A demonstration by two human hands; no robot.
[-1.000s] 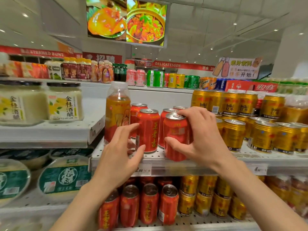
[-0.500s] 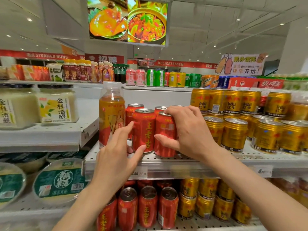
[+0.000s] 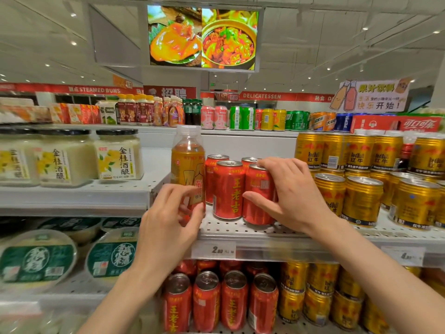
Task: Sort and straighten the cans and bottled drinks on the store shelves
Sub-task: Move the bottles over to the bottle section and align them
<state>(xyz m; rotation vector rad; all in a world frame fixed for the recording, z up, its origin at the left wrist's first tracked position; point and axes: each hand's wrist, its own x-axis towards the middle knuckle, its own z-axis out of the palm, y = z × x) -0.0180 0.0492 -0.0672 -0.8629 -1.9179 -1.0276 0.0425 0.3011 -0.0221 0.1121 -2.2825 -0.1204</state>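
Observation:
Several red cans stand on the white perforated shelf [image 3: 240, 229]. My right hand [image 3: 289, 196] grips the front right red can [image 3: 256, 196], thumb on its front and fingers over its top. Beside it on the left stands another red can [image 3: 227, 189] with yellow characters. An orange bottled drink [image 3: 186, 165] stands at the shelf's left end. My left hand [image 3: 168, 227] curls round the bottle's lower part, thumb and fingers touching its label. More red cans [image 3: 218, 160] stand behind.
Gold cans [image 3: 361, 198] fill the shelf to the right, some stacked. Glass jars [image 3: 118, 155] sit on the left shelf, round green-lidded tubs [image 3: 38, 256] below. Red cans [image 3: 207, 302] and gold cans line the lower shelf. A price tag [image 3: 214, 249] hangs on the shelf edge.
My right hand has slid the red can left against its neighbour. My left hand moved from the front red can over to the orange bottle and took hold of it.

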